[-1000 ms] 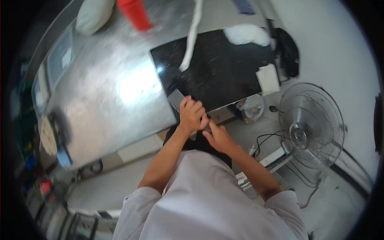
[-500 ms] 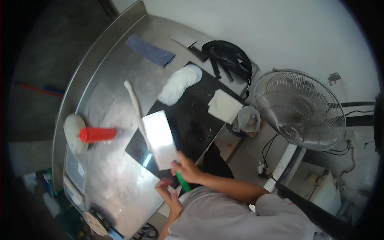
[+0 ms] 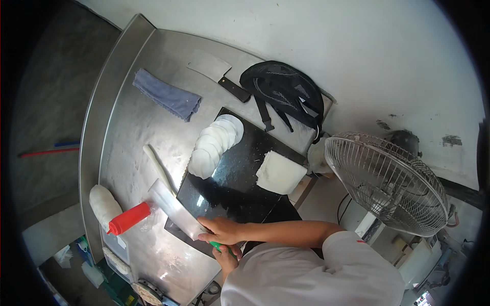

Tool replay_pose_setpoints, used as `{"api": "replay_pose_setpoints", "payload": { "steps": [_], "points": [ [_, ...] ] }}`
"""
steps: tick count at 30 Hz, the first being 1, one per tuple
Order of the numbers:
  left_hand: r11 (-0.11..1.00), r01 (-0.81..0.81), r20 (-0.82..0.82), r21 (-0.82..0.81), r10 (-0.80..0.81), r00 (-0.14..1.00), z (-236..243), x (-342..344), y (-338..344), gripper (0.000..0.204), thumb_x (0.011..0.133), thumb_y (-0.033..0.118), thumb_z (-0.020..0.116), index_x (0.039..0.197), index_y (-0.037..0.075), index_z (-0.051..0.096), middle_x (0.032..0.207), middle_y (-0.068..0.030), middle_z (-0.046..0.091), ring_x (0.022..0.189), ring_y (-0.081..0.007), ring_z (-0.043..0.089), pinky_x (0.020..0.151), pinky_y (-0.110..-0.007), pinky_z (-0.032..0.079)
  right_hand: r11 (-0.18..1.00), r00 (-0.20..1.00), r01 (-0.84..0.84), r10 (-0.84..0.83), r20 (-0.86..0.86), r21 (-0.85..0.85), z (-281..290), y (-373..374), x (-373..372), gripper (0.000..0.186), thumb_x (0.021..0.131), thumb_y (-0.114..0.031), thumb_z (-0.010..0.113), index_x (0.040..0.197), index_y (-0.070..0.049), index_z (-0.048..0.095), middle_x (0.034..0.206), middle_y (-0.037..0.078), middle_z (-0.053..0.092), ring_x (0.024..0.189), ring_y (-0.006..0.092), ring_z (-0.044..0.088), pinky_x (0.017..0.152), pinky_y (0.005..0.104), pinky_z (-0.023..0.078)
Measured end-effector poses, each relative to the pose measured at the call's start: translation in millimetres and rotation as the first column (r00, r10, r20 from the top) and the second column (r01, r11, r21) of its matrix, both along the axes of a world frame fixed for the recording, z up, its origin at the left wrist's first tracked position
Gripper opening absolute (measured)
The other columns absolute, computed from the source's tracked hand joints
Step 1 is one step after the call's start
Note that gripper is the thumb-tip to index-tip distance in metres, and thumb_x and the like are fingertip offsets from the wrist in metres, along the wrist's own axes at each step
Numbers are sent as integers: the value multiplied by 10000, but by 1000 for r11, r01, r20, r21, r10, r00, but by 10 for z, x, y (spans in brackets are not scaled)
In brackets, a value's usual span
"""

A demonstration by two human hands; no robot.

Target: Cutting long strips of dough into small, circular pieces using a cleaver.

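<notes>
My right hand grips a broad-bladed cleaver near the front of its green handle. My left hand is at the back part of the same handle, fingers bent around it and partly hidden. The blade slants left over the near-left corner of a black board. Just past its tip lies a thin white dough rope on the steel table. Overlapping round white dough wrappers form a row along the board's far-left edge. A folded white cloth rests at the board's right.
A red squeeze bottle lies beside a large dough lump on the steel table. Farther off are a blue-grey cloth, a dark-handled cleaver and a black bag with straps. A caged fan stands right.
The cleaver has swung from pointing away to slanting left, its blade now seen more edge-on. My left hand has come onto the handle. The view has shifted and sharpened.
</notes>
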State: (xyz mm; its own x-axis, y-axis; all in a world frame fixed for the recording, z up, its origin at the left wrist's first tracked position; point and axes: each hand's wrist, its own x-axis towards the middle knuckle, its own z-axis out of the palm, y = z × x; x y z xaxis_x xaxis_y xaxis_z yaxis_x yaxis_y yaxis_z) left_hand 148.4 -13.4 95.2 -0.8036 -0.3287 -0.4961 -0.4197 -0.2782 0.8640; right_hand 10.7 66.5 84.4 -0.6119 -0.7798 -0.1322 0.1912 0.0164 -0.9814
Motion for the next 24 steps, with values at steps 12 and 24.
{"api": "replay_pose_setpoints", "payload": {
  "steps": [12,24],
  "points": [
    [914,-404,-68,29,405,912,-17,67,-74,490,937,526,620,771,94,460,529,-11,417,377,-144,418,354,-282,347,677,586,733,-571,-575,75,-296,-31,-2087,379,791,-53,662,1142,-25,522,1124,196,561,1071,388,538,932,471,424],
    [597,-797,114,-93,802,587,62,662,201,444,906,452,710,753,74,536,567,-12,538,431,-107,529,415,-264,438,370,233,838,423,-876,402,-1629,424,-3908,371,901,-438,588,994,-84,642,804,73,637,671,252,628,596,423,538]
  ]
}}
